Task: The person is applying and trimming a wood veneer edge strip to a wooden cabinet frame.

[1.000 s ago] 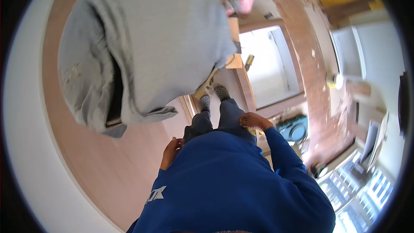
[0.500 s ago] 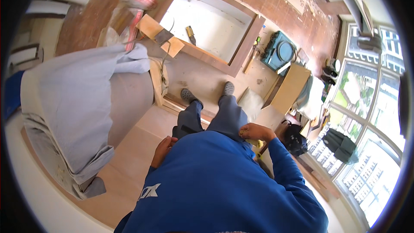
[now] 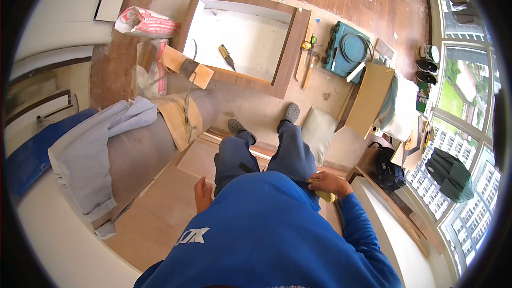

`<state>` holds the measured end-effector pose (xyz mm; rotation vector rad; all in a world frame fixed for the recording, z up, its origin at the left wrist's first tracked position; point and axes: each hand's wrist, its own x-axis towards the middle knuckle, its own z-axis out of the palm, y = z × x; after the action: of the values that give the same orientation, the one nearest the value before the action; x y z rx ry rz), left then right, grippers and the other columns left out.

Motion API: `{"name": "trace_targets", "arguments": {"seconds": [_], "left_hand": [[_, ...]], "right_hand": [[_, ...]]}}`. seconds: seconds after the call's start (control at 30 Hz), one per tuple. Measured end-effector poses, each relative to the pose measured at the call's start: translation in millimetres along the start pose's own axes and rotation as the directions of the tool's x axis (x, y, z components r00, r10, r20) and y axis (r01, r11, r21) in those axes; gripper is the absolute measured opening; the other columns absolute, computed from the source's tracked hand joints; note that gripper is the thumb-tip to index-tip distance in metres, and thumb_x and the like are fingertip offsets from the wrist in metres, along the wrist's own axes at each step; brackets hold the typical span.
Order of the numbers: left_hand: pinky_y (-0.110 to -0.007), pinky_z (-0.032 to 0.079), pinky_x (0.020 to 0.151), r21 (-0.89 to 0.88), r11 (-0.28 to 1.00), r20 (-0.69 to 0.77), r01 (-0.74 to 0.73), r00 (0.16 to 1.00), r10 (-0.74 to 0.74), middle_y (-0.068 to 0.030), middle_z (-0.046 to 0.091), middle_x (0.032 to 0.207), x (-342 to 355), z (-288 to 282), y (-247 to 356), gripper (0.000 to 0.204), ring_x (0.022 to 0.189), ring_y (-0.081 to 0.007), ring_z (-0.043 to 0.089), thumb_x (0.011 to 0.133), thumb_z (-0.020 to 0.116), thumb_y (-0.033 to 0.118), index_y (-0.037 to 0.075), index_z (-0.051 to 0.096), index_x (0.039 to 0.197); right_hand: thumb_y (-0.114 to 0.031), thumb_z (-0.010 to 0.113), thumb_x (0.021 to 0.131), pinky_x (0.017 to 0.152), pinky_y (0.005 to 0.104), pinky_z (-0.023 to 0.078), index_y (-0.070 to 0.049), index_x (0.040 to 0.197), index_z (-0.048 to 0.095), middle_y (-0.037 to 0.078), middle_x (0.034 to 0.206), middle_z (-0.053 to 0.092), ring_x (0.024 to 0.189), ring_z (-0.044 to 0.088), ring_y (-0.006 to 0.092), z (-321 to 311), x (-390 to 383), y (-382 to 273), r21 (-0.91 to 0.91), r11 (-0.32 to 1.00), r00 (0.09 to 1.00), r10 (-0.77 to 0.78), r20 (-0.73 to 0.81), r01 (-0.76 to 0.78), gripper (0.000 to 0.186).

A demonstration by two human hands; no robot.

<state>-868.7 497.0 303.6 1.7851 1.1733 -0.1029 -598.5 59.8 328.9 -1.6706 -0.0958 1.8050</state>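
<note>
R hand [image 3: 329,182] grips a yellow item [image 3: 326,197] at the wearer's right side, partly covered, type unclear; L hand [image 3: 202,193], wrist hidden behind blue shirt [image 3: 266,224], hangs slack, unladen. Far: brown-rimmed box [image 3: 295,50] w/ yellow-black tool [image 3: 226,57], details too small.

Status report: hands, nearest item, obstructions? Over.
Left hand loosely open, apparently empty. Right hand touching yellow item by right hip, grip unclear. Wood-framed box on floor ahead.
</note>
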Motion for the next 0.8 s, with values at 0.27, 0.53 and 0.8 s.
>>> {"name": "trace_targets", "arguments": {"seconds": [0.27, 0.53, 0.8], "left_hand": [[-0.035, 0.050, 0.098, 0.258, 0.954, 0.120, 0.150, 0.975, -0.185, -0.0153, 0.067, 0.121, -71, -39, -72, 0.039, 0.111, -0.0234, 0.064, 0.100, 0.062, 0.024, -0.001, 0.062, 0.130], [-0.035, 0.050, 0.097, 0.222, 0.967, 0.339, 0.125, 0.920, -0.196, -0.0150, 0.068, 0.120, -41, -41, -7, 0.037, 0.111, -0.0241, 0.065, 0.099, 0.062, 0.023, 0.000, 0.063, 0.127], [-0.035, 0.050, 0.097, 0.219, 0.968, 0.486, 0.123, 0.847, -0.217, -0.0147, 0.068, 0.120, -15, -56, 33, 0.034, 0.110, -0.0247, 0.065, 0.098, 0.063, 0.021, 0.001, 0.065, 0.125]], "right_hand": [[-0.013, 0.070, 0.091, 0.085, 0.0271, 0.051, -0.002, 0.110, 0.070, 0.007, 0.103, 0.071, 0.093, 0.064, 0.0125, 42, -25, 109, 0.757, 0.640, 0.973, 0.067, -0.220, 0.127, 0.022], [-0.024, 0.074, 0.086, 0.082, 0.0309, 0.051, -0.002, 0.113, 0.064, 0.006, 0.099, 0.066, 0.089, 0.062, 0.0150, 76, -37, 46, 0.406, 0.906, 0.856, 0.113, -0.504, 0.119, 0.035], [-0.021, 0.070, 0.086, 0.087, 0.0345, 0.052, -0.001, 0.109, 0.068, 0.013, 0.102, 0.069, 0.094, 0.066, 0.0216, 89, -40, 4, 0.201, 0.964, 0.780, -0.012, -0.626, 0.176, 0.031]]}}
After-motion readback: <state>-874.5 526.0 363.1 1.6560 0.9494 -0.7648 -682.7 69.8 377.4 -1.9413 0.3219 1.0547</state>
